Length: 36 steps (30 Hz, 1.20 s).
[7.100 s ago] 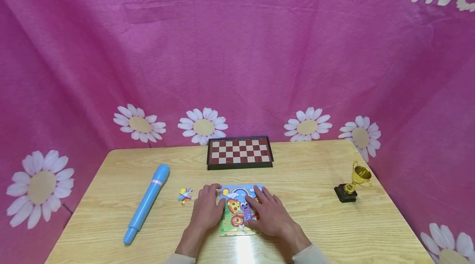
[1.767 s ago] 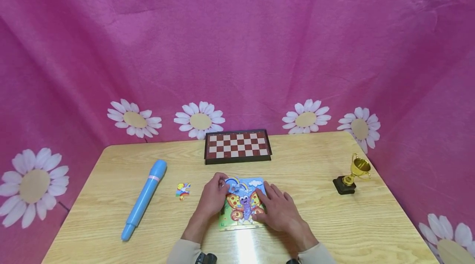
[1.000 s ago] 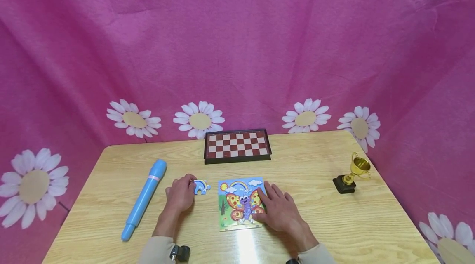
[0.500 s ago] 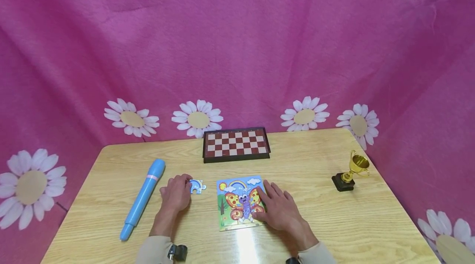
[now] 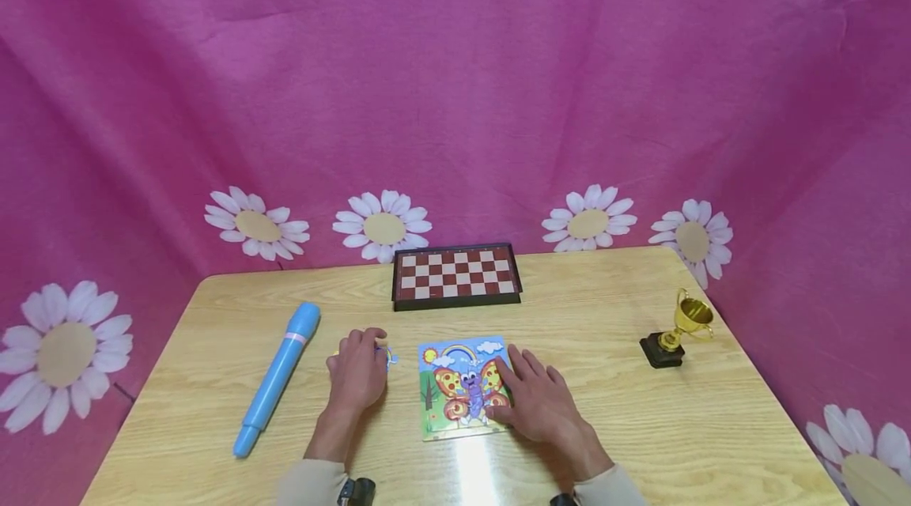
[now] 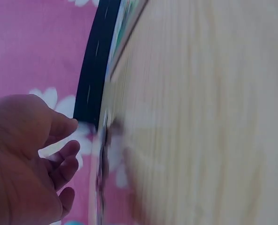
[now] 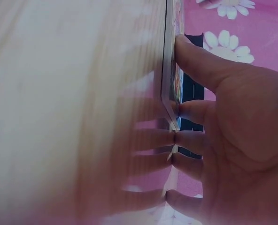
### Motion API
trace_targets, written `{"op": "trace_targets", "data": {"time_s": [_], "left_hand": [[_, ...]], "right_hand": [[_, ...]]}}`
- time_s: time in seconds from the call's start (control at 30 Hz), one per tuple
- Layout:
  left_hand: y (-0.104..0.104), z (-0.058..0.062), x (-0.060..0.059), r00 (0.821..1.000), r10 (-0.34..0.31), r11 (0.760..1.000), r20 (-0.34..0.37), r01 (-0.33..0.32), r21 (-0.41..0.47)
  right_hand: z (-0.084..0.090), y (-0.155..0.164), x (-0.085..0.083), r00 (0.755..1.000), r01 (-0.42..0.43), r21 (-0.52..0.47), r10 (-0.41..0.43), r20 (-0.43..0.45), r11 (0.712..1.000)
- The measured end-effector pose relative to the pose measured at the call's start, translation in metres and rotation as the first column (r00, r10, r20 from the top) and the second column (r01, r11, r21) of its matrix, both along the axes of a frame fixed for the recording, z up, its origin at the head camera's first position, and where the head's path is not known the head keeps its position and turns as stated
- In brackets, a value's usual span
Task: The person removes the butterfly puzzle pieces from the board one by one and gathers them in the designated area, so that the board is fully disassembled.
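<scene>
Our right hand lies with fingers spread on the butterfly puzzle board, our left hand curls over a loose puzzle piece just left of it, blue marker farther left, chessboard beyond, trophy well right.

The head view is bright and evenly lit, with colours saturated and soft, short shadows. Light from above leaves a white streak of glare on the pale wood-grain worktop near its front edge. The pink daisy-printed cloth backdrop bows outward at the frame edges, a wide-lens distortion. Both wrist views are far softer: the worktop smears into blurred streaks, the left hand is out of focus, and the right hand casts faint reflections on the glossy wood.
</scene>
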<state>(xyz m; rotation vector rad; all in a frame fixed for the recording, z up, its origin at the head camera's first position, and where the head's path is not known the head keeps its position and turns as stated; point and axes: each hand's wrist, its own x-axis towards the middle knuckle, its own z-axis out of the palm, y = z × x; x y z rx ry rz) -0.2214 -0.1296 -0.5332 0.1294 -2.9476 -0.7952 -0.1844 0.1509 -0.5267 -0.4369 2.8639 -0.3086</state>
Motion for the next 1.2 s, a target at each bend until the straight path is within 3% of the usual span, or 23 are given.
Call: {"op": "trace_targets", "data": {"time_s": [0.13, 0.43, 0.67, 0.87, 1.2], "left_hand": [[0.020, -0.002, 0.002, 0.999, -0.040, 0.999, -0.027, 0.040, 0.002], [0.048, -0.008, 0.003, 0.996, -0.092, 0.996, 0.010, 0.092, 0.009], [0.063, -0.012, 0.009, 0.991, -0.130, 0.991, 0.020, 0.129, 0.039], [0.072, -0.014, 0.011, 0.990, -0.144, 0.988, -0.014, 0.144, 0.052], [0.089, -0.012, 0.012, 0.977, -0.213, 0.977, -0.013, 0.213, 0.001]], "right_hand": [[0.001, 0.001, 0.001, 1.000, 0.000, -0.007, 0.000, -0.006, 1.000], [-0.001, 0.001, 0.003, 1.000, 0.007, -0.009, -0.007, -0.010, 1.000], [-0.001, 0.000, 0.005, 1.000, 0.002, -0.014, -0.002, -0.027, 1.000], [-0.002, 0.001, 0.007, 0.999, 0.002, -0.020, -0.003, -0.032, 1.000], [-0.004, 0.001, 0.008, 0.997, 0.030, -0.038, -0.033, -0.067, 0.999]]}}
